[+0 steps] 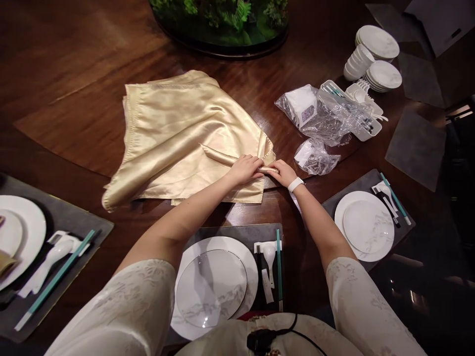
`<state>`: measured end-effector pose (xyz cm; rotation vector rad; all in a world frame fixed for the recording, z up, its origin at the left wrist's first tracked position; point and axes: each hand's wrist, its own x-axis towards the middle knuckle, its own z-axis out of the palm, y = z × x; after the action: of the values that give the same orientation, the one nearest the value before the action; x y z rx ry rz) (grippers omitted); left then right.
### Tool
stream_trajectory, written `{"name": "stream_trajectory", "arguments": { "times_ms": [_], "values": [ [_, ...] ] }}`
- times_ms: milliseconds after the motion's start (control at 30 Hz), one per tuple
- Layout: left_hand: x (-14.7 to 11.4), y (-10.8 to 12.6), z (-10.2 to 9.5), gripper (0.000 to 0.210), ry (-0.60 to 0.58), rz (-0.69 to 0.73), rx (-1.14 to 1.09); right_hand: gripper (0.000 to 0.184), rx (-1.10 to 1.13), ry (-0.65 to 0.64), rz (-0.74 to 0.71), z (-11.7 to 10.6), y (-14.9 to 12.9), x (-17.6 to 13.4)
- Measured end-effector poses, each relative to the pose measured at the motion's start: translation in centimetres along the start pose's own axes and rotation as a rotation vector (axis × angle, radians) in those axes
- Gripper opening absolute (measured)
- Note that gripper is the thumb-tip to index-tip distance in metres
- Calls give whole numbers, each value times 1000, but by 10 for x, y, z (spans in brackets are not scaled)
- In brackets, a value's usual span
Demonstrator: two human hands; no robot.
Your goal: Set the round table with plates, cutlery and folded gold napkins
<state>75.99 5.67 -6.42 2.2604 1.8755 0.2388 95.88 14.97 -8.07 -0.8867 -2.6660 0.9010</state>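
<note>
Gold satin napkins [166,113] lie spread and layered on the dark wooden table, their edges uneven. On top, near the right corner, is a narrow rolled napkin [218,155] of the same shiny cloth. My left hand [246,169] rests over this roll with its fingers bent round it. At the roll's right end, my right hand [283,173] pinches the cloth between thumb and fingers; a white band circles that wrist. The two hands are close together. Part of the roll is hidden beneath my left fingers.
Before me is a plate setting [211,287] with a spoon [269,262] and teal chopsticks [279,277]; similar settings flank it. Plastic-wrapped items [315,116], a utensil tray [371,129], stacked cups [358,62] and plates [378,42] stand right. A green centrepiece [222,24] is behind.
</note>
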Motion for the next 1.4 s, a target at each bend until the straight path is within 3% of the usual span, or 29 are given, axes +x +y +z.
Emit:
{"name": "stream_trajectory", "arguments": {
  "times_ms": [200,400,500,767,867,967,1100,1267,1400],
  "values": [
    [3,-3,-3,42,-36,-63,-30,27,46,-147,54,-6,11,28],
    [10,-1,-9,40,-128,-190,-52,29,21,72,-43,0,2,14],
    [13,-1,-13,41,-84,-216,-90,28,44,59,-57,2,3,11],
    [3,1,-15,43,-43,-105,-17,25,-23,-90,42,-12,3,39],
    [5,-6,-12,42,-35,-136,-20,28,-137,-50,98,-15,-11,42],
    [13,-17,-11,45,-29,-167,-32,30,-226,4,38,-13,-26,39],
    [21,-26,-14,45,-64,-213,-84,34,-286,-43,-20,-11,-32,39],
    [18,-21,-21,46,35,-204,-110,35,-350,-124,-3,-18,-27,57],
    [18,-23,-23,43,-13,-199,-89,37,-419,-147,38,-11,-39,61]
  ]
}}
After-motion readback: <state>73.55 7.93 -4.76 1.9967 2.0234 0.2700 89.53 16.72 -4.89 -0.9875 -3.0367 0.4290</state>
